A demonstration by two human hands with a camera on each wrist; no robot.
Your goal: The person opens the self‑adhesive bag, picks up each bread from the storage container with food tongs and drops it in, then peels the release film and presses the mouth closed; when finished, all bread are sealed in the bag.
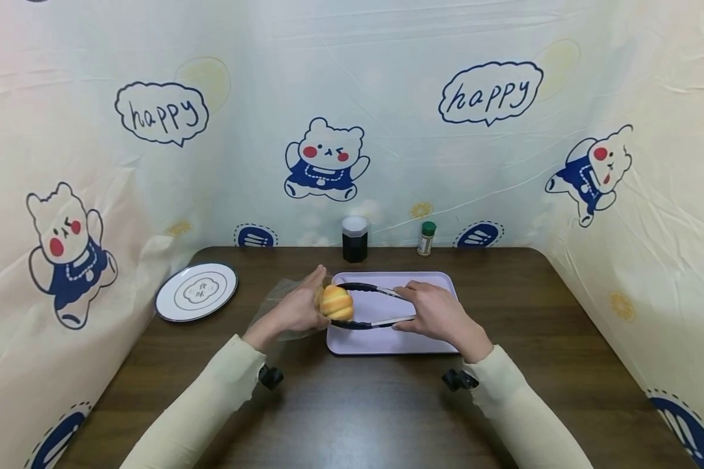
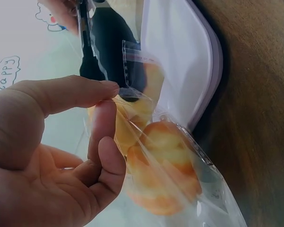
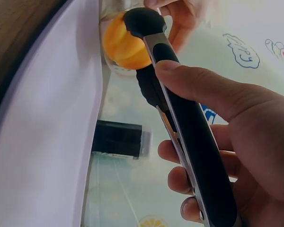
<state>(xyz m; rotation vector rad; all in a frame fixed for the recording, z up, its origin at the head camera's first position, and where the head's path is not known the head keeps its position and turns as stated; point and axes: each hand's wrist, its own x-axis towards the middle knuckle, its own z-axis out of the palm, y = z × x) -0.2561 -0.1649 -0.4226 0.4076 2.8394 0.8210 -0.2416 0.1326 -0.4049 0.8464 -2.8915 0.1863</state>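
My left hand (image 1: 298, 307) pinches the edge of a clear plastic bag (image 2: 217, 189) between thumb and index finger. Inside the bag an orange-and-yellow bread bun (image 2: 161, 170) shows through the film. My right hand (image 1: 437, 312) grips a pair of tongs (image 3: 191, 137) with black handles and black tips, its arms spread apart. Close to my left fingers, a striped yellow bun (image 1: 336, 303) sits between the tong tips at the bag's mouth. Both hands are over the left and right sides of a pale lilac tray (image 1: 381, 309).
A white plate (image 1: 176, 293) with a dark rim lies at the table's left. Behind the tray stand a black jar (image 1: 354, 246) with a pale lid and a small green-capped shaker (image 1: 426, 239). Printed cloth hangs around the brown wooden table (image 1: 352, 404).
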